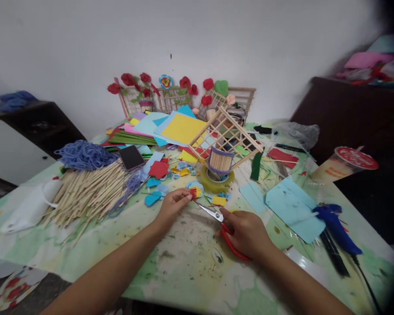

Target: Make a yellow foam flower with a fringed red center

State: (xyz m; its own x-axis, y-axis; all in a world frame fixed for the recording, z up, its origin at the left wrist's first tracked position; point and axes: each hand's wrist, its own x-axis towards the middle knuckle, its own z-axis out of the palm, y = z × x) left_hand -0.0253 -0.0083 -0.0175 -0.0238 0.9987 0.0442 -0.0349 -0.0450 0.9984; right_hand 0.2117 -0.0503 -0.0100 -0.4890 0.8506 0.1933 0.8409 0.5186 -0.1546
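Note:
My left hand point(174, 204) pinches a small red paper piece point(193, 193) whose edge looks cut into a fringe. My right hand point(248, 232) grips red-handled scissors point(215, 213), their tips close to the lower edge of that red piece. Behind the red piece lies a light-blue and yellow paper flower point(198, 187). Just beyond stands a roll of yellowish tape point(213, 180), with a lattice stick frame point(226, 140) bearing a small purple-edged stick basket point(220, 161) above it. A yellow paper scrap point(219, 201) rests near the scissors.
To the left lie wooden sticks point(88, 192), blue yarn point(85, 154) and a phone point(131, 157). Coloured sheets point(184, 127) and paper-flower frames are at the back. On the right are a blue glue gun point(338, 227), light-blue paper point(293, 208) and a lidded cup point(339, 165).

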